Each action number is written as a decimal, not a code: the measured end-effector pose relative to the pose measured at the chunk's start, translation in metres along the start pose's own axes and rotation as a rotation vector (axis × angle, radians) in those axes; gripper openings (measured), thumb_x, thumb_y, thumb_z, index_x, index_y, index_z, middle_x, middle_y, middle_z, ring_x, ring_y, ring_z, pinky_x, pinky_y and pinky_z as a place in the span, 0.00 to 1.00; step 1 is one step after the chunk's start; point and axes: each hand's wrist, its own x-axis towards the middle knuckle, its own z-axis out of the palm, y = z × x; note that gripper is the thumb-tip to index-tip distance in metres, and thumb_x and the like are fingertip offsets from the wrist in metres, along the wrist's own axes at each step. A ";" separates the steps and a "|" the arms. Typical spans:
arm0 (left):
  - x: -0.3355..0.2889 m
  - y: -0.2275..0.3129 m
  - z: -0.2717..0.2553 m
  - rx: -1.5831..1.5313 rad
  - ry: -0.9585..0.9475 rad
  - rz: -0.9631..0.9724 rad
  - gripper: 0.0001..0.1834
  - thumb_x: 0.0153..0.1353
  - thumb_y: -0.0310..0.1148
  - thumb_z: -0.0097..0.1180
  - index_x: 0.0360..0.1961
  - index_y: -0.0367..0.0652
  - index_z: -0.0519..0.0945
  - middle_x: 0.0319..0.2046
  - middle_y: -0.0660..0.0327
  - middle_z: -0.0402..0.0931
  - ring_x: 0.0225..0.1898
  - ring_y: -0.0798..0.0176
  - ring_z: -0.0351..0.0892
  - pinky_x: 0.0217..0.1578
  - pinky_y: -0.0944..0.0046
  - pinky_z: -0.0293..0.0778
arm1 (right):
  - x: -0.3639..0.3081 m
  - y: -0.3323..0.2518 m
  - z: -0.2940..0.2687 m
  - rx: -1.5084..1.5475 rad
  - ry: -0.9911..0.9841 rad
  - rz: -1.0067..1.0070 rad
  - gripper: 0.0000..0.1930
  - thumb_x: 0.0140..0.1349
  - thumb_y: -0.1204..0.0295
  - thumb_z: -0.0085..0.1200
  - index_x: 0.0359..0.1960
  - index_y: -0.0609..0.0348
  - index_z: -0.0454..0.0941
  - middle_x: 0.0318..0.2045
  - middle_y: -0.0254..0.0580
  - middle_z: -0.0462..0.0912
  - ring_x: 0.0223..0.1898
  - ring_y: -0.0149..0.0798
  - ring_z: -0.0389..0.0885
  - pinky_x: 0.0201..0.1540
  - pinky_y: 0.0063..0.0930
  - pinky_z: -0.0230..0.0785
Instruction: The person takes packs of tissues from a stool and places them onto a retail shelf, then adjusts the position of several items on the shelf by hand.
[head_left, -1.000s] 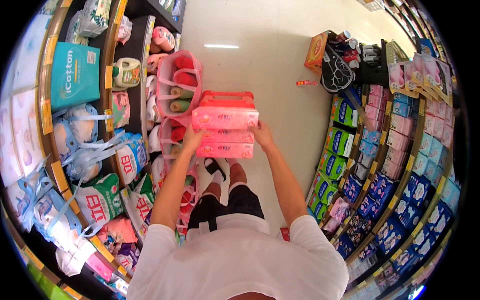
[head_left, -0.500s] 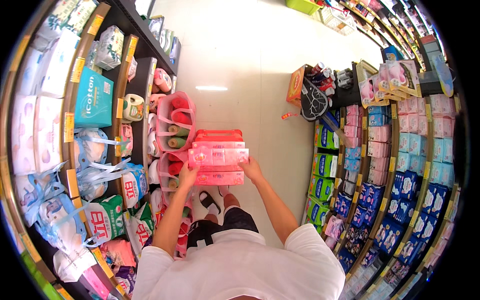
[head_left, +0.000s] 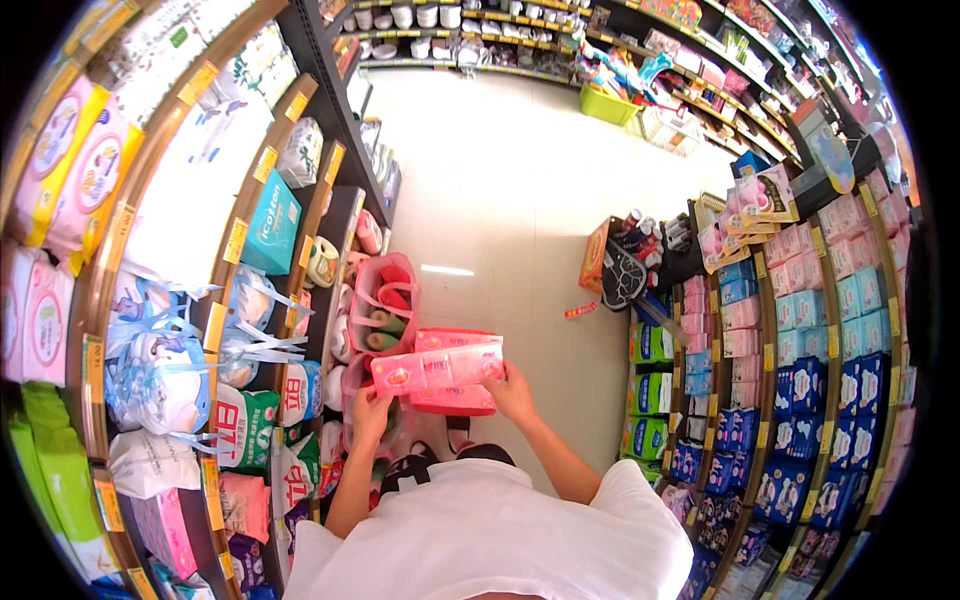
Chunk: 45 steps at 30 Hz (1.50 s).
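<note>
Both my hands hold a pink soft pack of tissues (head_left: 437,368) in front of my body, one at each end. My left hand (head_left: 369,416) is closed on its near left corner, and my right hand (head_left: 514,394) grips the right end. The pack is tilted, its left end lower in the picture. Behind and below it show more pink and red packs (head_left: 462,400), partly covered; I cannot tell whether they are joined to it. Just left of the packs stands a pink see-through bag (head_left: 412,285) with red and green rolled items in it.
Tall shelves with tissue packs, laundry bags (head_left: 247,428) and a teal box (head_left: 272,222) line the left. Shelves of pads and small blue packs (head_left: 778,450) stand at right. An orange box (head_left: 597,255) with canned goods juts out ahead; a green bin (head_left: 609,104) stands farther off.
The held pack has gone from level to tilted, its left end pulled out over the packs beneath. My view has lifted, so more of the far shelves shows.
</note>
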 end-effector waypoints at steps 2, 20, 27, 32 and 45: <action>0.000 -0.023 -0.016 -0.020 0.033 0.058 0.19 0.61 0.30 0.60 0.48 0.30 0.72 0.42 0.54 0.79 0.42 0.66 0.78 0.45 0.67 0.73 | -0.001 0.003 0.004 0.066 -0.001 -0.068 0.21 0.57 0.67 0.60 0.49 0.69 0.75 0.40 0.47 0.83 0.42 0.37 0.81 0.47 0.31 0.71; -0.069 0.014 -0.053 0.193 0.401 0.376 0.20 0.56 0.36 0.66 0.39 0.32 0.72 0.34 0.46 0.79 0.36 0.54 0.81 0.36 0.60 0.75 | -0.031 -0.072 0.004 0.144 -0.087 -0.204 0.18 0.59 0.68 0.62 0.43 0.70 0.73 0.37 0.47 0.83 0.41 0.37 0.82 0.44 0.29 0.74; -0.115 0.000 -0.093 0.240 0.705 0.316 0.19 0.55 0.37 0.64 0.37 0.33 0.73 0.32 0.47 0.77 0.35 0.46 0.79 0.36 0.53 0.74 | -0.021 -0.098 0.042 0.068 -0.293 -0.347 0.15 0.59 0.69 0.62 0.38 0.69 0.72 0.33 0.49 0.84 0.35 0.36 0.83 0.39 0.27 0.75; -0.174 -0.019 -0.133 0.195 0.929 0.203 0.18 0.54 0.35 0.66 0.36 0.35 0.72 0.32 0.48 0.77 0.33 0.49 0.81 0.35 0.54 0.75 | -0.046 -0.141 0.083 0.065 -0.548 -0.416 0.12 0.59 0.72 0.62 0.35 0.68 0.72 0.30 0.48 0.84 0.32 0.34 0.83 0.35 0.24 0.74; -0.310 -0.059 -0.229 -0.063 1.378 0.214 0.28 0.57 0.29 0.62 0.58 0.36 0.68 0.43 0.50 0.77 0.42 0.55 0.80 0.44 0.60 0.74 | -0.181 -0.245 0.208 -0.066 -0.928 -0.677 0.12 0.51 0.77 0.66 0.30 0.62 0.73 0.24 0.32 0.77 0.26 0.25 0.74 0.29 0.18 0.67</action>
